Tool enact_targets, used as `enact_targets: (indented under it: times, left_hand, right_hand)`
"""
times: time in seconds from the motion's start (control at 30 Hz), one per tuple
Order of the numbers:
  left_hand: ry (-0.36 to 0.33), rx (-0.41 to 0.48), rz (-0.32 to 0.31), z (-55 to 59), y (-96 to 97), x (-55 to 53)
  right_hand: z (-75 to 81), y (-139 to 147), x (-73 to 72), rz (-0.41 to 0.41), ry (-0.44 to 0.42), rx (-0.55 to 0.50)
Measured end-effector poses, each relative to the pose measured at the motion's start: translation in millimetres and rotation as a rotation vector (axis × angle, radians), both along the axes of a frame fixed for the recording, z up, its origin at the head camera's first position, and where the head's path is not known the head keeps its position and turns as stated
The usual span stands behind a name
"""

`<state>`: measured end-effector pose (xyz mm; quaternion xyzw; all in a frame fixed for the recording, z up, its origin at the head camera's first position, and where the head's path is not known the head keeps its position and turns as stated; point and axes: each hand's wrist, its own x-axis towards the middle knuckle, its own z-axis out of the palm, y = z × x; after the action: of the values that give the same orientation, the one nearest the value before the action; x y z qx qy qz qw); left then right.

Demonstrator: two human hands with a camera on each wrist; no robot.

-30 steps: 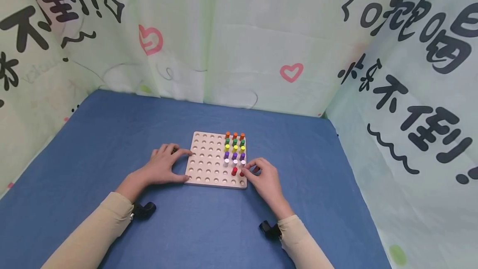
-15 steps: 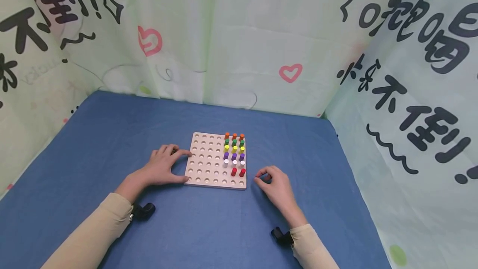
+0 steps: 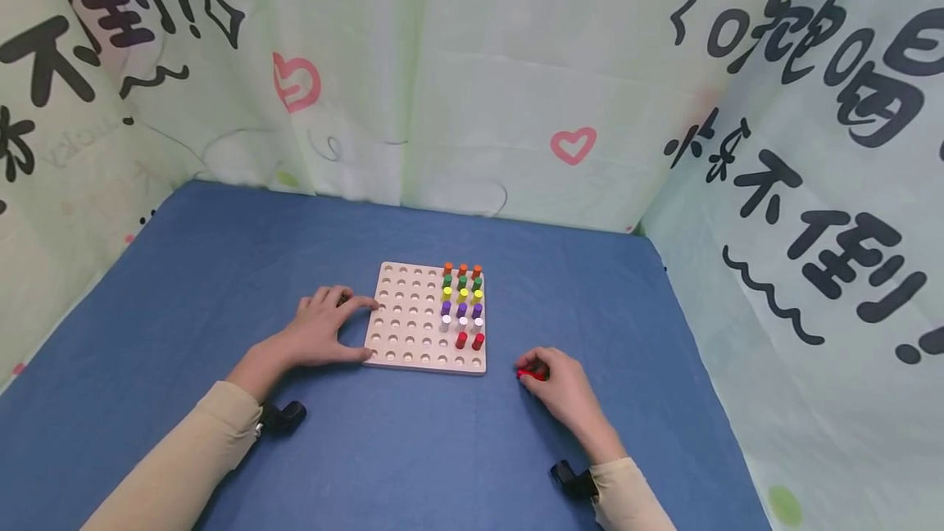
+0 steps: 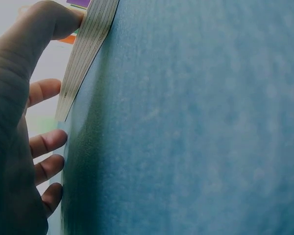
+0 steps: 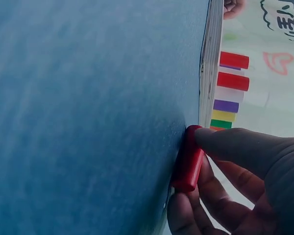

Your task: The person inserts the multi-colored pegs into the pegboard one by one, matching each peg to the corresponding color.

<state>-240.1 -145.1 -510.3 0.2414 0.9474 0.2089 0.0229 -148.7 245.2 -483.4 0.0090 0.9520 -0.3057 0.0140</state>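
Note:
A wooden pegboard lies on the blue table cover, its right-hand columns filled with upright pegs. These run from orange at the far side through green, yellow, purple and white, down to two red pegs near the front. My left hand rests at the board's left edge, thumb and index finger touching it, other fingers spread loosely. Right of the board, my right hand pinches another red peg between thumb and fingers. That peg is low, by the blue cover, apart from the board; whether it touches the cover I cannot tell.
Several bare holes fill the board's left side and front row. Blue cloth surrounds the board. Pale printed curtains stand along the back and both sides. A black wrist camera sits on each wrist.
My right hand has let go of a red peg standing in the board and moved right and nearer. A different red peg now shows in its fingers. My left hand has stayed put.

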Motion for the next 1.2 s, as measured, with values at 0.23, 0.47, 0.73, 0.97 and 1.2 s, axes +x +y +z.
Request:
enact_targets:
  times: [0.23, 0.47, 0.73, 0.97, 1.2]
  left_hand:
    - [0.000, 0.003, -0.006, 1.7, 0.1, 0.1]
    - [-0.002, -0.008, 0.000, 0.0, 0.0, -1.0]
    - [-0.001, 0.000, -0.002, -1.2, 0.1, -2.3]
    - [-0.002, -0.003, -0.001, -1.1, -0.3, -0.9]
    - [0.000, 0.001, 0.003, -1.8, -1.1, -1.1]
  right_hand:
    - [-0.6, 3, 1.4, 0.012, -0.007, -0.013]
    - [-1.0, 3, 1.0, 0.022, -0.007, -0.012]
    - [0.2, 3, -1.7, -0.012, 0.006, -0.054]
    - [4.8, -5, -4.1, -0.035, 0.002, -0.113]
    - [13.8, -18, -11.1, -0.051, 0.027, -0.159]
